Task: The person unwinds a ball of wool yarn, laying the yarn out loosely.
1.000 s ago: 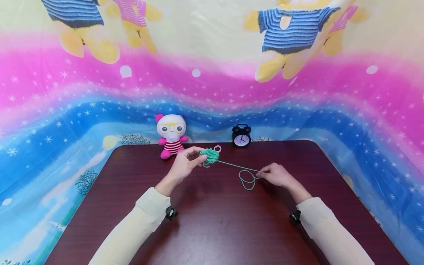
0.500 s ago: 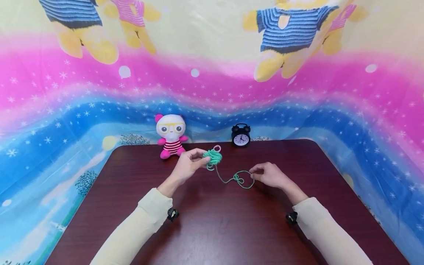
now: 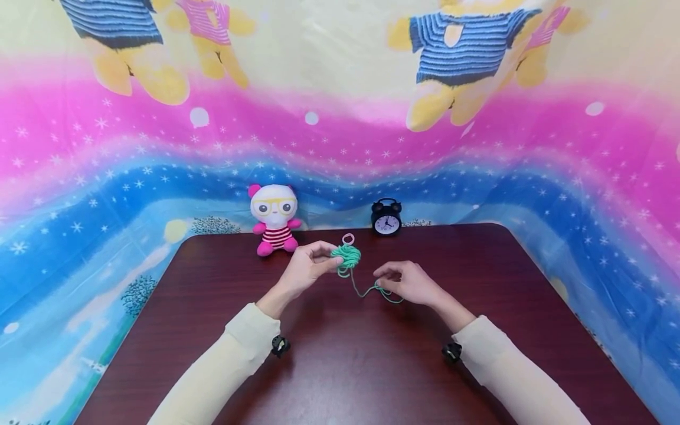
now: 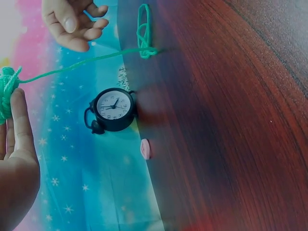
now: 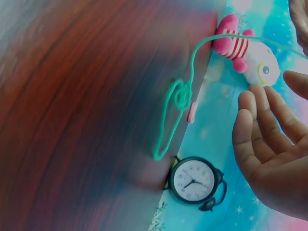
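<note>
A small bundle of green yarn (image 3: 348, 256) is pinched between the thumb and fingers of my left hand (image 3: 307, 270), above the table. From the bundle a single strand runs down to a loose, tangled loop of yarn (image 5: 181, 96), seen clear of the fingers in the right wrist view. My right hand (image 3: 411, 283) hovers close by, its fingers loosely bent and nothing between them. In the head view this hand overlaps part of the loop. Behind the bundle, a pink ring (image 3: 347, 239) lies on the table.
A panda plush toy (image 3: 275, 218) in a striped shirt sits at the back left of the dark wooden table (image 3: 340, 366). Right of it stands a black twin-bell alarm clock (image 3: 386, 217). A patterned cloth (image 3: 329, 141) hangs behind the table.
My right hand has moved left toward the bundle and let go of the yarn. The once taut strand now sags. My left hand has shifted slightly right with the bundle.
</note>
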{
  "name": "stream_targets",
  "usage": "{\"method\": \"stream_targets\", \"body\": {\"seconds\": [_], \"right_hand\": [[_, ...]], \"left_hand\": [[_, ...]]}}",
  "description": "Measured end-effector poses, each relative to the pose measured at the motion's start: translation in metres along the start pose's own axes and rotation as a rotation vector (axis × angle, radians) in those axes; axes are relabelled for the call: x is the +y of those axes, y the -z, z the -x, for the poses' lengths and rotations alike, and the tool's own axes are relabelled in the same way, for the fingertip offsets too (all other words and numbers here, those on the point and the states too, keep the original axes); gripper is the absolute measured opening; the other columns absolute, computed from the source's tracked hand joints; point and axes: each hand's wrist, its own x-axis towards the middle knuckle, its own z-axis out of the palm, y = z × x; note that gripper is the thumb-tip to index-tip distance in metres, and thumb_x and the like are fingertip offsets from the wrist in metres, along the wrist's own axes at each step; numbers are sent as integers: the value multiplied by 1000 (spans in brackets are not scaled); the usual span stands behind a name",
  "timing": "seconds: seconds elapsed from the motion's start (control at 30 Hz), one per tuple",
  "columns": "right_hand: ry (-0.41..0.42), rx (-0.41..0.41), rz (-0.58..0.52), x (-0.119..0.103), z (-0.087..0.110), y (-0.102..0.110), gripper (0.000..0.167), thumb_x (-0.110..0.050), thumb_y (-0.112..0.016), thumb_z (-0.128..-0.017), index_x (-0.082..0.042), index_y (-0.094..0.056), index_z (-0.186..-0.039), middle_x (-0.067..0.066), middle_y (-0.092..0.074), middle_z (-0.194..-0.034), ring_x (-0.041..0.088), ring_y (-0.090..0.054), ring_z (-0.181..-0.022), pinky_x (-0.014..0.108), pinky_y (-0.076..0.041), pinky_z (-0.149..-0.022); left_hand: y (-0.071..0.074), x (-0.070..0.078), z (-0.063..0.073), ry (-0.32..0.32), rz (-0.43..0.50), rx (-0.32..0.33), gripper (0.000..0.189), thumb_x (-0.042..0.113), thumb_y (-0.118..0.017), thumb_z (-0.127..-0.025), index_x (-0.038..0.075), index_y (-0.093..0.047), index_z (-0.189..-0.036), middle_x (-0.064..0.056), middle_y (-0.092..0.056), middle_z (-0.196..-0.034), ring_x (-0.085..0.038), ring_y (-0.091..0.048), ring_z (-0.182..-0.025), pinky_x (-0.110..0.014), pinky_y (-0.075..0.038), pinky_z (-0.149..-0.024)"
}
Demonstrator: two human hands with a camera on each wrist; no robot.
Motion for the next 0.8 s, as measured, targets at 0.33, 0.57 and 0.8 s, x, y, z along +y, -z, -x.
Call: {"method": "stream_targets", "body": {"seconds": [0.33, 0.57, 0.8], "right_hand": [[-15, -35, -130, -11, -7, -9, 22, -34, -69, -94, -24, -72, -114, 0, -75, -99, 15, -70, -86, 32, -56, -70], [-50, -91, -287, -18, -11, -13, 34, -34, -68, -95, -16, -68, -124, 9, -75, -103, 38, -68, -93, 49, -58, -73], [-17, -115, -319, -22, -13, -17, 29, -30, -67, -97, -14, -68, -121, 11, -75, -100, 43, -68, -93, 56, -57, -76]], "left_hand": [[-3, 1, 0, 18, -42, -42, 34, 10, -70, -93, 1, -64, -125, -18, -71, -112, -20, -75, -95, -48, -58, -91], [-4, 1, 1, 41, -61, -71, 33, 13, -70, -93, 2, -65, -124, -19, -71, -113, -18, -75, -93, -55, -54, -95], [-6, 1, 0, 46, -66, -81, 31, 11, -69, -94, 1, -65, -123, -18, -72, -110, -15, -75, -91, -47, -58, -90]]}}
